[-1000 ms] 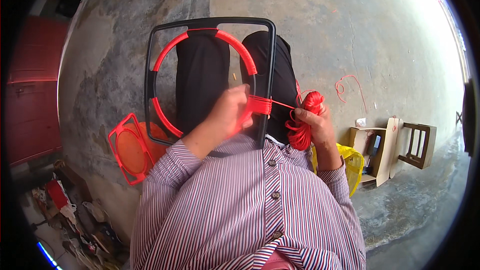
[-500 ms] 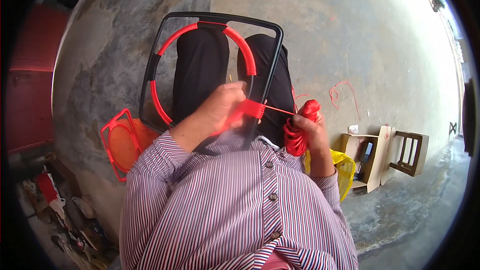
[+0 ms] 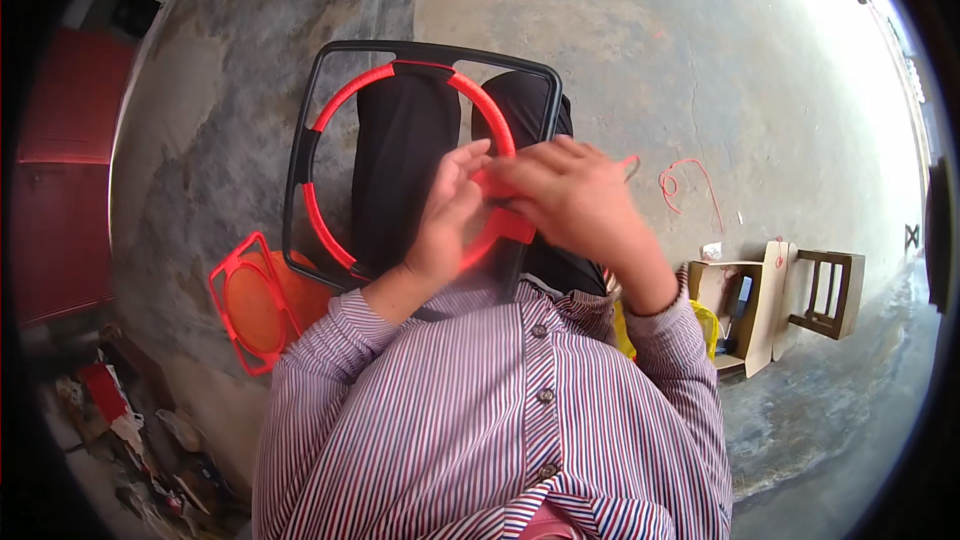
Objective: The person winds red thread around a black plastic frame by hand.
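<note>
A black frame [image 3: 430, 48] with rounded corners rests across my thighs, a ring inside it. Red cord wraps several sections of that ring [image 3: 484, 105], with black parts between them. My left hand [image 3: 445, 215] is inside the ring, its fingers stretched upward and apart, close to the fresh red wrapping [image 3: 510, 225]. Over the ring's right side reaches my right hand [image 3: 575, 195], blurred, fingers curled down around red cord [image 3: 490, 183] that is mostly hidden beneath them. A bit of red shows beyond its knuckles.
To the left, a red frame with a ring [image 3: 222, 305] leans by an orange round seat [image 3: 312, 285]. Loose red cord [image 3: 710, 190] lies on the concrete floor at right. Nearby are an opened cardboard box [image 3: 782, 310], a small wooden stool [image 3: 850, 300] and a yellow bag [image 3: 706, 325].
My right hand has swung from the right, where it pulled the cord taut, up and left over the ring. My left hand has loosened from the wrapping and its fingers have spread.
</note>
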Available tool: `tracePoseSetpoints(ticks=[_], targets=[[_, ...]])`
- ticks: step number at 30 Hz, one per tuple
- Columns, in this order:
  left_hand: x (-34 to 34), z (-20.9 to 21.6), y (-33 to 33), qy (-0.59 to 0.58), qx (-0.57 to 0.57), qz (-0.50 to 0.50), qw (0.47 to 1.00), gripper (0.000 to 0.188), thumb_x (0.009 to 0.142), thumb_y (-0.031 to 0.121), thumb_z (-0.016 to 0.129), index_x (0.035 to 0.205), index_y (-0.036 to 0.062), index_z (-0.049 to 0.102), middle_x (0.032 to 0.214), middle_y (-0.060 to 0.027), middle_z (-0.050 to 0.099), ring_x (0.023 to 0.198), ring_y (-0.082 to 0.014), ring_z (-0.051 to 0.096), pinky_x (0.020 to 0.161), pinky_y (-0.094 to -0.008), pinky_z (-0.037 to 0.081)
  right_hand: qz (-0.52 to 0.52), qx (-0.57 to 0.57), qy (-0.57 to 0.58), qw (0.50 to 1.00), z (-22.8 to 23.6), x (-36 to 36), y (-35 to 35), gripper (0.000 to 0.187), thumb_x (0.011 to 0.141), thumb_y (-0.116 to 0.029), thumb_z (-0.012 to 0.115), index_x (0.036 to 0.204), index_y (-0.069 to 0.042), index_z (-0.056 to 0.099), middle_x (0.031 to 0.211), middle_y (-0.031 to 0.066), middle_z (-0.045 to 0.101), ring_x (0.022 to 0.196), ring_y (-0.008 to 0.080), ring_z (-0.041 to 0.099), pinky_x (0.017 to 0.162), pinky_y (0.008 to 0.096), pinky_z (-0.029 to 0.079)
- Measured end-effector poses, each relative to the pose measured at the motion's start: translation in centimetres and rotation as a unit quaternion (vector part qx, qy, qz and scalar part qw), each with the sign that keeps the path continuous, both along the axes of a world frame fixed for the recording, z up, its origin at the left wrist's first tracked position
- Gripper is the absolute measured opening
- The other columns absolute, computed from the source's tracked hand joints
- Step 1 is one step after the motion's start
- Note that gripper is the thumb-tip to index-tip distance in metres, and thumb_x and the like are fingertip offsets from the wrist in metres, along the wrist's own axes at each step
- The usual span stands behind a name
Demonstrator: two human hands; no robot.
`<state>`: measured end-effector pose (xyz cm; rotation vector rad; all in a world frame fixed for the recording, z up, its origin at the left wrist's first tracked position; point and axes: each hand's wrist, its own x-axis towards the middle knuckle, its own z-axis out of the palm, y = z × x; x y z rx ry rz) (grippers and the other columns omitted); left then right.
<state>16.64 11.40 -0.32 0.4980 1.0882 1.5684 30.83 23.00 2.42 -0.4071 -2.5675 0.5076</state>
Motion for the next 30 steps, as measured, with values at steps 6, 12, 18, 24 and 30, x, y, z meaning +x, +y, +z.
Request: tracePoseSetpoints(ticks=[6,12,18,24,30], targets=[[-1.2,-1.1,-0.3,-0.082,-0.095,0.011,0.992,0.04,0.076,-0.006,0.044,0.115,0.0021,0.05,0.106,-0.0068,0.057,0.096,-0.0162,0.059,0.088,-0.0317,0.05,-0.208,-0.005,0.217,0.954,-4.1,0.8,0.0,0.047,0.056,-0.018,0.08,0.098,-0.014,0.062,0.107,0.0021,0.059,0.1,0.0256,0.055,0.084,0.0381,0.044],[-1.4,-2.3,-0.5,-0.119,-0.109,-0.044,0.986,0.038,0.075,-0.008,0.048,0.111,0.0007,0.056,0.101,-0.0079,0.063,0.087,-0.0183,0.065,0.082,-0.0327,0.054,-0.117,-0.073,0.011,0.99,-4.3,1.5,-2.4,0.03,0.058,-0.022,0.079,0.08,-0.008,0.065,0.095,0.0046,0.058,0.09,0.0267,0.053,0.076,0.0387,0.043],[-2.0,-2.5,-0.3,-0.15,-0.124,-0.089,0.977,0.032,0.08,-0.005,0.046,0.111,-0.0029,0.055,0.097,-0.0112,0.066,0.086,-0.0219,0.067,0.079,-0.0345,0.055,-0.144,-0.349,0.169,0.91,-6.8,3.7,-1.7,0.035,0.066,-0.011,0.072,0.098,-0.002,0.065,0.103,0.0114,0.058,0.097,0.0218,0.057,0.086,0.0317,0.044],[-2.4,-2.5,-0.5,-0.212,-0.128,-0.112,0.962,0.018,0.087,0.006,0.05,0.104,-0.0004,0.055,0.092,-0.0122,0.066,0.079,-0.0226,0.068,0.063,-0.0364,0.057,-0.051,-0.697,0.547,0.46,-7.9,11.4,-0.7,0.053,0.069,-0.03,0.063,0.114,-0.002,0.056,0.116,0.0168,0.058,0.102,0.0321,0.059,0.093,0.0449,0.048],[-2.3,-2.2,-0.5,-0.199,-0.118,-0.116,0.966,0.022,0.089,0.007,0.048,0.109,0.0004,0.051,0.094,-0.0129,0.065,0.074,-0.0224,0.068,0.052,-0.0332,0.057,0.119,-0.638,0.584,0.488,-3.5,14.5,1.3,0.031,0.091,-0.028,0.055,0.114,-0.007,0.053,0.122,0.0166,0.059,0.098,0.0316,0.062,0.081,0.0544,0.052]])
